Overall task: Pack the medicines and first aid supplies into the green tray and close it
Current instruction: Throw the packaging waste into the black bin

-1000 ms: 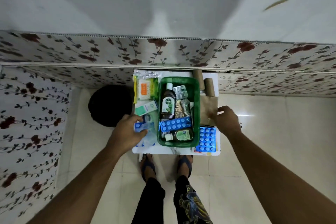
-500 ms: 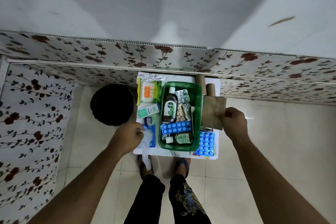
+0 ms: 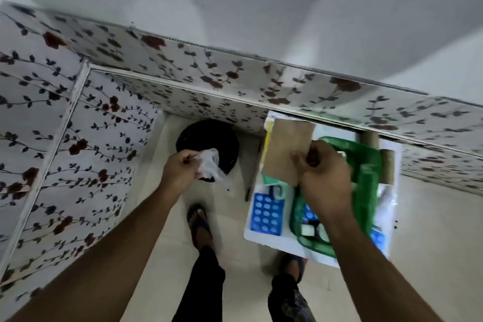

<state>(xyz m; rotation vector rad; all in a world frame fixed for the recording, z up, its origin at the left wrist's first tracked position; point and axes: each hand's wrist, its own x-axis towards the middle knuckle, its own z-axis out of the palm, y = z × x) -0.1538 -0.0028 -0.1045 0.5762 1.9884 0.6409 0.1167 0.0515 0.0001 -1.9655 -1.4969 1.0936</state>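
The green tray (image 3: 368, 165) sits on a small white table (image 3: 264, 236), partly hidden behind my right hand (image 3: 324, 178). That hand is shut on a flat brown paper packet (image 3: 286, 149), held up over the table's left part. My left hand (image 3: 179, 174) is out to the left, shut on a crumpled clear plastic wrapper (image 3: 209, 163) above a round black bin (image 3: 209, 144). A blue blister sheet (image 3: 266, 213) lies on the table left of the tray. More blue packs and a bottle show blurred inside the tray's near end.
Two brown cardboard rolls (image 3: 388, 166) stand at the table's far right edge. Floral wall panels (image 3: 78, 138) close in on the left and behind. My feet in sandals (image 3: 200, 222) stand on pale floor tiles in front of the table.
The view has swung left. My left hand carried the plastic wrapper from the table over the black bin. My right hand lifted the brown packet leftward across the tray.
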